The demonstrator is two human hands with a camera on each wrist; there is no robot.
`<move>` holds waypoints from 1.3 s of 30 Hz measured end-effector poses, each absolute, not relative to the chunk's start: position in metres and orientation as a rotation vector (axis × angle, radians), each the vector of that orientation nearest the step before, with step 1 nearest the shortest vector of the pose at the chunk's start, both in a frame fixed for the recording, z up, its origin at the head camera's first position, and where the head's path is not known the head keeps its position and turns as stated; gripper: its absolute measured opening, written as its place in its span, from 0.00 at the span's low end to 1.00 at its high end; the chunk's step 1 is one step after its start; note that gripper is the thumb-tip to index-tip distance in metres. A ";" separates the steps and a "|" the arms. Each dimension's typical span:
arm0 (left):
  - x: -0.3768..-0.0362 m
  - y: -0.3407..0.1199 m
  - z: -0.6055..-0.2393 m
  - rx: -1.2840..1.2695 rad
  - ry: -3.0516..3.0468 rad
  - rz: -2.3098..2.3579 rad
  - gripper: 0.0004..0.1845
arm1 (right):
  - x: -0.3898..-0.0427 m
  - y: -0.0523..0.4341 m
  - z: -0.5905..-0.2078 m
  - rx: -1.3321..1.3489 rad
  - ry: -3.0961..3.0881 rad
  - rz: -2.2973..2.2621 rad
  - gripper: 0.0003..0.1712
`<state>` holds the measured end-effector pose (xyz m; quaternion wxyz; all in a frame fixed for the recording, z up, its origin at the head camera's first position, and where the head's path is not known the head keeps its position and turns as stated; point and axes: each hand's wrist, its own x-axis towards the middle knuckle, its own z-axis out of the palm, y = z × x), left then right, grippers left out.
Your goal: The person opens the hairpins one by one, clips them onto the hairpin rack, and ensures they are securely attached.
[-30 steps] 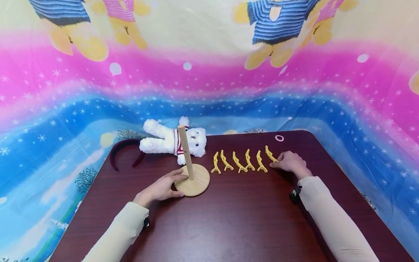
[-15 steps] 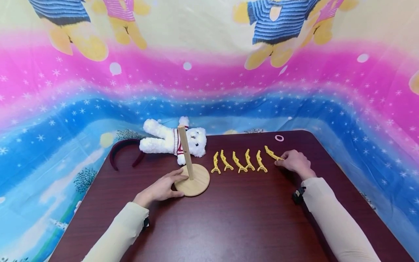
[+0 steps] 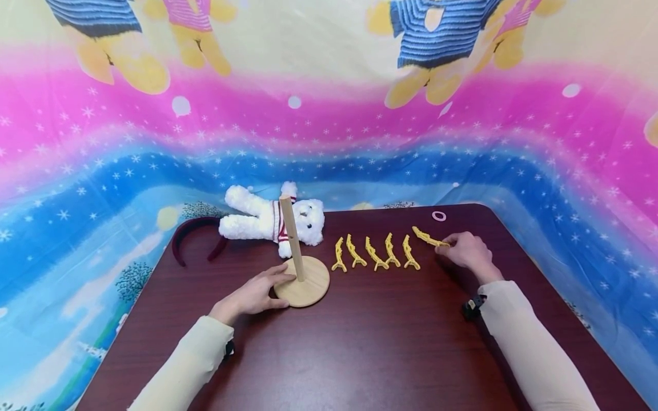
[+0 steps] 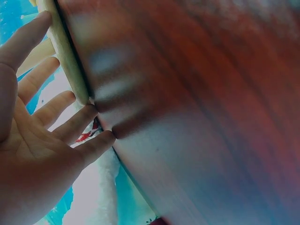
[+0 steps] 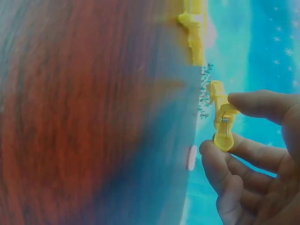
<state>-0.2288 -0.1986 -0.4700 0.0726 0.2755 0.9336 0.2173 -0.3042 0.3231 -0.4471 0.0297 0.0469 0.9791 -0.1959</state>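
Observation:
My left hand (image 3: 255, 292) rests at the left rim of a round wooden base (image 3: 313, 289), from which a post (image 3: 291, 237) rises. Its fingers are spread and fairly straight in the left wrist view, with the thumb (image 4: 29, 40) against the rim. At the right, my right hand (image 3: 465, 252) pinches a yellow hair clip (image 3: 429, 237) by its forked end. The right wrist view shows this clip's small spring (image 5: 225, 120) between thumb and fingers. Several more yellow hair clips (image 3: 389, 251) lie in a row between the stand and the right hand.
A white plush bear (image 3: 257, 220) in a striped top lies behind the stand. Left of it is a dark red headband (image 3: 192, 225). A pink ring (image 3: 438, 216) lies near the far edge of the brown table (image 3: 354, 354), which a printed cloth (image 3: 329, 142) surrounds.
My right hand has moved slightly right and away from me, and its hair clip has swung to a flatter slant. The left hand and the stand have stayed in place.

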 end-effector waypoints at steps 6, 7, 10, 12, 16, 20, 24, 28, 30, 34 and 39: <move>-0.229 -0.198 -0.469 0.822 2.803 0.657 0.32 | -0.300 0.312 -0.434 0.086 3.044 -0.593 0.33; -0.228 -0.198 -0.469 0.820 2.803 0.654 0.32 | -0.299 0.310 -0.432 0.070 3.052 -0.591 0.33; -0.228 -0.198 -0.469 0.817 2.802 0.649 0.32 | -0.297 0.304 -0.427 0.015 3.066 -0.601 0.35; -0.228 -0.198 -0.470 0.818 2.803 0.646 0.32 | -0.295 0.300 -0.424 -0.018 3.081 -0.607 0.36; -0.228 -0.198 -0.469 0.820 2.803 0.650 0.33 | -0.292 0.292 -0.419 -0.086 3.112 -0.627 0.34; -0.228 -0.199 -0.470 0.820 2.801 0.659 0.33 | -0.287 0.282 -0.413 -0.148 3.128 -0.650 0.32; -0.228 -0.199 -0.471 0.825 2.806 0.647 0.33 | -0.284 0.272 -0.411 -0.221 3.145 -0.679 0.28; -0.229 -0.199 -0.472 0.829 2.808 0.648 0.33 | -0.281 0.261 -0.410 -0.326 3.170 -0.698 0.22; -0.229 -0.199 -0.472 0.829 2.808 0.652 0.33 | -0.279 0.256 -0.410 -0.387 3.177 -0.709 0.21; -0.228 -0.199 -0.472 0.827 2.808 0.651 0.33 | -0.276 0.246 -0.410 -0.480 3.191 -0.709 0.20; -0.228 -0.199 -0.472 0.833 2.812 0.649 0.33 | -0.272 0.236 -0.412 -0.549 3.184 -0.712 0.18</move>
